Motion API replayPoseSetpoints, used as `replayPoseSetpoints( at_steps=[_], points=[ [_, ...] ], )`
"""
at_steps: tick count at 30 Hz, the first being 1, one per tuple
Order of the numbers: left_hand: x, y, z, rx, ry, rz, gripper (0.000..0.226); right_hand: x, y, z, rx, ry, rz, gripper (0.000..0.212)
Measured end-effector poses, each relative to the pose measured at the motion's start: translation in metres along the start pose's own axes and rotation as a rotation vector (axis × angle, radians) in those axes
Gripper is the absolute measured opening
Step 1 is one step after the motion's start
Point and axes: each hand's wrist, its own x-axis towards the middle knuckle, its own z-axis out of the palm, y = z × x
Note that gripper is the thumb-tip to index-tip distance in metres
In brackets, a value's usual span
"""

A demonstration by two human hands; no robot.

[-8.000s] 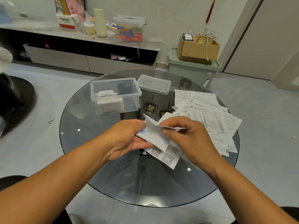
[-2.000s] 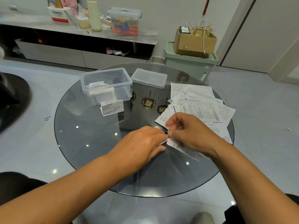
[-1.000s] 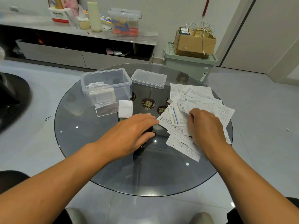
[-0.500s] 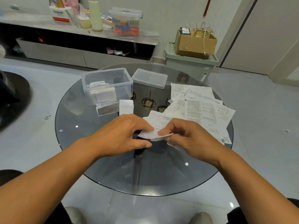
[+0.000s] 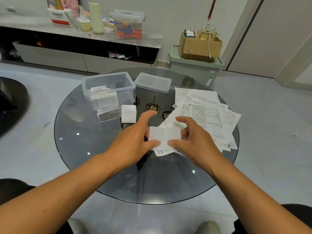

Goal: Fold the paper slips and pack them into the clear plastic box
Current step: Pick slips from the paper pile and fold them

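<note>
A white paper slip, folded over, lies at the middle of the round glass table. My left hand pinches its left edge with thumb and fingers, index finger stretched forward. My right hand pinches its right edge, thumb on the near side. A clear plastic box stands open at the back left with several folded slips inside. Two folded slips, one printed and one plain white, lie just in front of the box. A spread of unfolded slips covers the table's right side.
The box's clear lid lies behind, right of the box. Beyond the table stand a low cabinet with containers, and a green bin carrying a cardboard box. A dark chair base sits on the floor at left.
A second folded slip now lies in front of the box. My right hand took a fresh slip from the pile, and both hands have folded it over and flattened it.
</note>
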Motion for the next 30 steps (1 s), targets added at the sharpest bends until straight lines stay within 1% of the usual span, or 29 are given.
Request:
replayPoseSetpoints(
  at_steps=[2, 4, 6, 7, 8, 9, 12, 13, 15, 17, 18, 19, 21, 22, 23, 25, 27, 30],
  points=[
    [0.001, -0.001, -0.001, 0.084, 0.064, 0.039, 0.073, 0.001, 0.002, 0.000, -0.068, 0.030, 0.013, 0.062],
    [0.003, -0.003, -0.005, 0.209, 0.095, 0.172, 0.058, 0.002, 0.003, -0.002, -0.092, 0.053, 0.004, 0.047],
    [0.005, -0.003, -0.014, 0.350, 0.007, 0.336, 0.043, 0.003, 0.004, -0.005, -0.105, 0.022, -0.026, 0.031],
    [0.006, -0.004, -0.017, 0.405, -0.063, 0.385, 0.043, 0.003, 0.004, -0.008, -0.130, -0.016, -0.049, 0.025],
    [0.006, -0.004, -0.020, 0.448, -0.127, 0.400, 0.047, 0.002, 0.005, -0.010, -0.159, -0.065, -0.072, 0.025],
    [0.006, -0.004, -0.022, 0.478, -0.157, 0.411, 0.051, 0.001, 0.005, -0.013, -0.184, -0.123, -0.088, 0.031],
    [0.006, -0.002, -0.027, 0.534, -0.159, 0.454, 0.047, -0.002, 0.001, -0.019, -0.294, -0.253, -0.143, 0.055],
    [0.007, -0.002, -0.026, 0.554, -0.163, 0.464, 0.043, -0.003, 0.000, -0.020, -0.346, -0.267, -0.164, 0.058],
    [0.010, -0.003, -0.024, 0.574, -0.164, 0.474, 0.034, -0.002, 0.000, -0.017, -0.400, -0.239, -0.196, 0.051],
    [0.011, -0.005, -0.020, 0.512, -0.124, 0.442, 0.023, -0.001, 0.000, -0.014, -0.339, -0.178, -0.193, 0.031],
    [0.011, -0.005, -0.018, 0.430, -0.101, 0.381, 0.019, 0.000, 0.000, -0.012, -0.277, -0.141, -0.179, 0.019],
    [0.011, -0.004, -0.016, 0.315, -0.089, 0.290, 0.016, 0.001, -0.001, -0.011, -0.214, -0.111, -0.156, 0.015],
    [0.012, -0.006, -0.012, 0.049, -0.094, 0.106, 0.007, 0.004, -0.002, -0.010, -0.128, -0.071, -0.089, 0.029],
    [0.012, -0.007, -0.009, -0.027, -0.085, 0.060, 0.009, 0.005, -0.002, -0.008, -0.100, -0.058, -0.051, 0.031],
    [0.011, -0.007, -0.007, -0.048, -0.075, 0.041, 0.016, 0.006, -0.002, -0.005, -0.080, -0.044, -0.028, 0.029],
    [0.010, -0.007, -0.004, -0.002, -0.063, 0.039, 0.029, 0.009, -0.001, 0.002, -0.094, 0.000, -0.011, 0.022],
    [0.010, -0.006, -0.003, 0.043, -0.029, 0.054, 0.037, 0.011, 0.000, 0.008, -0.162, 0.021, 0.007, 0.034],
    [0.011, -0.009, -0.003, 0.081, -0.019, 0.081, 0.034, 0.012, -0.002, 0.006, -0.254, 0.028, 0.062, 0.054]
  ],
)
